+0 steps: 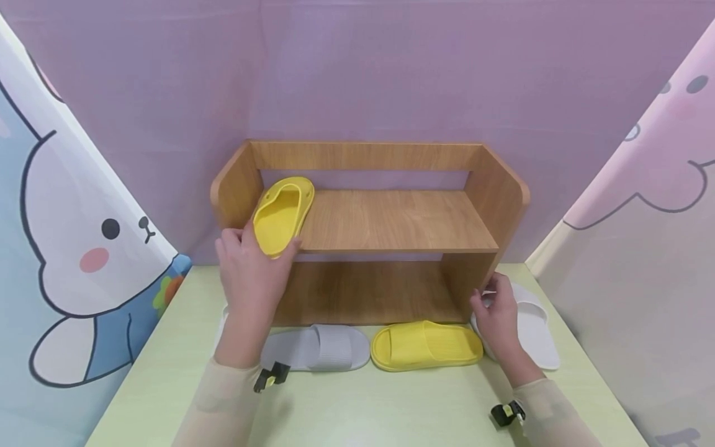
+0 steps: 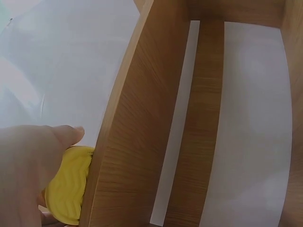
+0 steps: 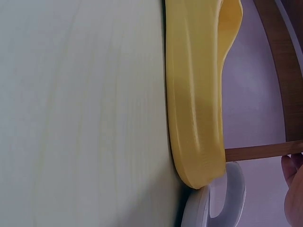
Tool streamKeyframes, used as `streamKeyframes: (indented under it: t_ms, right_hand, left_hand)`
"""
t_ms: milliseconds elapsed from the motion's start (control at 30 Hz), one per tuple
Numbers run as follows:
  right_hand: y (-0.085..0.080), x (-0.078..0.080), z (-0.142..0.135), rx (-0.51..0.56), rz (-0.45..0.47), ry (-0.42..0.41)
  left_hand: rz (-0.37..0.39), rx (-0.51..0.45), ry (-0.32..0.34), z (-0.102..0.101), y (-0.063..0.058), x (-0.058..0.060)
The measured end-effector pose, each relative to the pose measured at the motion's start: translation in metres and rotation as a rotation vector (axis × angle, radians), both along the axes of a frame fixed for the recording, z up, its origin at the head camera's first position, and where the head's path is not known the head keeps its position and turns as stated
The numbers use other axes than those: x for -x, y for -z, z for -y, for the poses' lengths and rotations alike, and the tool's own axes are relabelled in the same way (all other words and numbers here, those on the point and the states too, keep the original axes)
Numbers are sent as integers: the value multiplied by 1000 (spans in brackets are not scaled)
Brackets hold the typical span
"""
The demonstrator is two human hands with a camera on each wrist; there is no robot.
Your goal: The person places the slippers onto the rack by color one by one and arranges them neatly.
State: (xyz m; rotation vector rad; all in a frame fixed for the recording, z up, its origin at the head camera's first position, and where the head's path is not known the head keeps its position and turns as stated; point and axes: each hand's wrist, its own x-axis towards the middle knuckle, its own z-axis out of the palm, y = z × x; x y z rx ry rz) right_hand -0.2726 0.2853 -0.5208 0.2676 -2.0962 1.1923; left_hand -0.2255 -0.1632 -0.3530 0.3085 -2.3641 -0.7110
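A yellow clog (image 1: 282, 211) stands toe-inward at the left end of the upper shelf of a wooden shoe rack (image 1: 385, 217). My left hand (image 1: 254, 267) grips its heel end between thumb and fingers; in the left wrist view the wavy yellow sole (image 2: 70, 187) shows beside the rack's side panel (image 2: 135, 123). Low on the right, my right hand (image 1: 499, 310) holds the front edge of the rack's right panel (image 1: 494, 230), the thumb on the inner side. In the right wrist view fingertips (image 3: 289, 170) meet that panel's edge.
In front of the rack lie a grey slipper (image 1: 318, 347) and a yellow slipper (image 1: 427, 346), both sideways. White slippers (image 1: 539, 329) lie to the right, partly behind my right hand. A white edge shows beside my left forearm. Cloth walls surround the table (image 1: 357, 410).
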Motion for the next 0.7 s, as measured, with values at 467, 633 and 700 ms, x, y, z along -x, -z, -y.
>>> streamKeyframes:
  t_ms: [467,633,700]
  right_hand:
    - [0,1,1,30,5,-7]
    - [0,1,1,29,7,-6]
    - [0,1,1,25,7,-4]
  left_hand:
    - [6,28,23,6,-1,-18]
    - [20,10,64,13,1,-27]
    - [38,-2,72,15,1,-32]
